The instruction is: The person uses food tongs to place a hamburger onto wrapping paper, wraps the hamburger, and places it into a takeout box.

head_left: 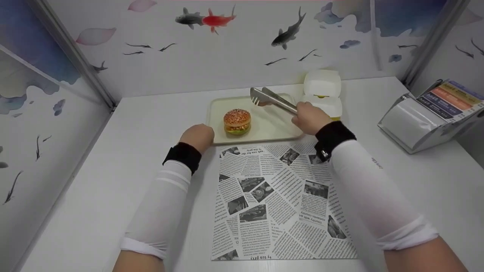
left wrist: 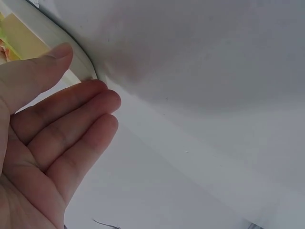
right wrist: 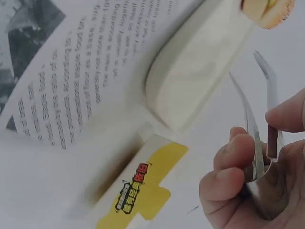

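A burger (head_left: pixel 237 122) with a seeded bun sits on the left half of a pale cream tray (head_left: pixel 270 128). My left hand (head_left: pixel 197 137) is at the tray's near left corner. In the left wrist view its loosely bent fingers (left wrist: pixel 78 129) reach the tray's rim, and the thumb overlaps that edge. My right hand (head_left: pixel 312 118) grips metal tongs (head_left: pixel 281 102) by the handles. Their tips are apart with nothing between them, over the tray's far side, to the right of the burger. The right wrist view also shows the tongs' two arms spread apart.
An open white and yellow burger box (head_left: pixel 322 85) stands behind the tray on the right. Newspaper-print paper (head_left: pixel 280 215) lies in front of the tray. A holder with colourful packets (head_left: pixel 427 113) occupies the table's right side. Printed panels enclose the back and sides.
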Motion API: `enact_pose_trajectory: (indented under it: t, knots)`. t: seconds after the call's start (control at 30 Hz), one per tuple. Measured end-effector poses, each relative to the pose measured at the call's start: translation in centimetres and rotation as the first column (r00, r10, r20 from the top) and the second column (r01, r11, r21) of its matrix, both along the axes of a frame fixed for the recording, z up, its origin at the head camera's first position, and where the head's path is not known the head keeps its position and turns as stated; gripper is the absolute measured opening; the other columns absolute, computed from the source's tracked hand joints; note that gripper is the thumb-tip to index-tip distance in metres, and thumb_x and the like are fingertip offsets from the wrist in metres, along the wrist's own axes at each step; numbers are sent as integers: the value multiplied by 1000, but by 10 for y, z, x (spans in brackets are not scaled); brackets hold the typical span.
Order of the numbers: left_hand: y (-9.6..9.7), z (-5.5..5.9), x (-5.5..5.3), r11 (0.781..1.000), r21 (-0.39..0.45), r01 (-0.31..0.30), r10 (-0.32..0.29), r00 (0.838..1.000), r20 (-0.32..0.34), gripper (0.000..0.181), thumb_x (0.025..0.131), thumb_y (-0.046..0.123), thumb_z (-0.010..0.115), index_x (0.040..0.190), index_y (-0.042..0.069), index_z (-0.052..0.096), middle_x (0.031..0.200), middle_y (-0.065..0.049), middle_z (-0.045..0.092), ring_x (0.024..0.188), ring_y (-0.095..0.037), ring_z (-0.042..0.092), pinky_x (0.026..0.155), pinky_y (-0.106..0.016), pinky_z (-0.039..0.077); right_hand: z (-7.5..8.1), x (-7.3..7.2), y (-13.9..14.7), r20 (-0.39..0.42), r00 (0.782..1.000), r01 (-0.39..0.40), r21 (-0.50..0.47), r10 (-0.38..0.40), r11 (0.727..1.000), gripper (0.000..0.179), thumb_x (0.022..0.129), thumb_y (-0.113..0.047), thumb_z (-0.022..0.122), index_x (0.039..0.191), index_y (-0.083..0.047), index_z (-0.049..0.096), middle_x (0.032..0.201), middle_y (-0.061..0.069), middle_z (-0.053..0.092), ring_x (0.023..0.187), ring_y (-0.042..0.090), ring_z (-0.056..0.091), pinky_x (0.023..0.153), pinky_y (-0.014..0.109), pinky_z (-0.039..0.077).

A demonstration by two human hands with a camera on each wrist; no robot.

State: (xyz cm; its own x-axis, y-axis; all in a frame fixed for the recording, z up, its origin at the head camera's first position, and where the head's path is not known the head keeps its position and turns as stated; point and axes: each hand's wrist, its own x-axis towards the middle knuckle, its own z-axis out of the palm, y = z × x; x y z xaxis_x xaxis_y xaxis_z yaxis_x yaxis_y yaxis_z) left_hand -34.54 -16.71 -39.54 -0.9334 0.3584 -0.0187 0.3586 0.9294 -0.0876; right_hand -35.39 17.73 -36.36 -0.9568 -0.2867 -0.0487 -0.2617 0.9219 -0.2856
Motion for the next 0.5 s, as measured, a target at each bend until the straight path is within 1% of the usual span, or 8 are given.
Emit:
enact_pose_trajectory:
  t: [0.07, 0.13, 0.2, 0.23, 0.3, 0.4, 0.43, 0.5]
  knots:
    - [1, -1, 0, 1000, 4, 5, -5, 1000, -4, 14, 96, -2, 64, 92, -3, 78, 97, -20, 79, 90, -35, 76, 86, -46, 64, 6, 3, 8, -29, 1000, -3, -25, 3, 1000, 40, 102, -13, 47, 131, 15, 46, 121, 33, 58, 99, 42, 62, 92, 57, 54]
    - [1, -1, 0, 1000, 8, 8, -8, 1000, -7, 14, 95, -2, 65, 91, -3, 78, 96, -20, 80, 89, -35, 76, 86, -46, 64, 11, 7, 15, -65, 998, -27, -35, 25, 999, 41, 102, -12, 46, 135, 12, 43, 121, 31, 59, 95, 40, 63, 88, 55, 55]
    - [1, 0, 0, 1000, 6, 8, -8, 1000, -6, 14, 95, -2, 65, 91, -3, 78, 96, -20, 80, 89, -35, 76, 86, -46, 64, 13, 11, 21, -124, 990, -68, -14, 66, 998, 37, 105, -14, 49, 135, 8, 44, 118, 27, 63, 91, 37, 65, 83, 52, 56]
    - [1, 0, 0, 1000, 2, 8, -8, 1000, -5, 14, 95, -3, 65, 91, -3, 78, 96, -20, 80, 89, -35, 76, 86, -46, 64, 14, 14, 23, -158, 983, -92, 13, 93, 996, 37, 107, -17, 51, 135, 6, 45, 117, 25, 64, 90, 36, 66, 81, 52, 57]
    - [1, 0, -1, 1000, -2, 5, -5, 1000, 1, 15, 96, -3, 64, 91, -3, 78, 97, -20, 80, 90, -35, 76, 86, -46, 64, 13, 18, 28, -236, 960, -132, 88, 150, 987, 37, 109, -22, 55, 135, 3, 48, 112, 21, 67, 88, 36, 68, 78, 51, 58]
    - [1, -1, -3, 1000, -6, 3, -3, 1000, 3, 16, 96, -3, 63, 90, -3, 77, 97, -20, 79, 90, -36, 76, 86, -47, 64, 11, 22, 32, -345, 911, -167, 193, 226, 967, 40, 107, -28, 63, 134, 1, 54, 106, 18, 66, 89, 36, 69, 76, 51, 59]
    - [1, -1, -3, 1000, -6, 2, -2, 1000, 3, 16, 96, -3, 62, 90, -3, 77, 97, -20, 79, 90, -36, 76, 86, -47, 64, 9, 24, 33, -373, 893, -176, 227, 252, 958, 40, 106, -28, 64, 133, 1, 55, 104, 17, 65, 88, 36, 68, 74, 50, 59]
    - [1, -2, -5, 1000, -10, 2, -2, 1000, 1, 16, 96, -3, 62, 91, -3, 78, 97, -20, 80, 90, -35, 76, 85, -47, 64, 7, 25, 35, -406, 865, -193, 273, 295, 942, 39, 105, -28, 66, 130, 0, 57, 100, 15, 63, 84, 33, 65, 71, 47, 58]
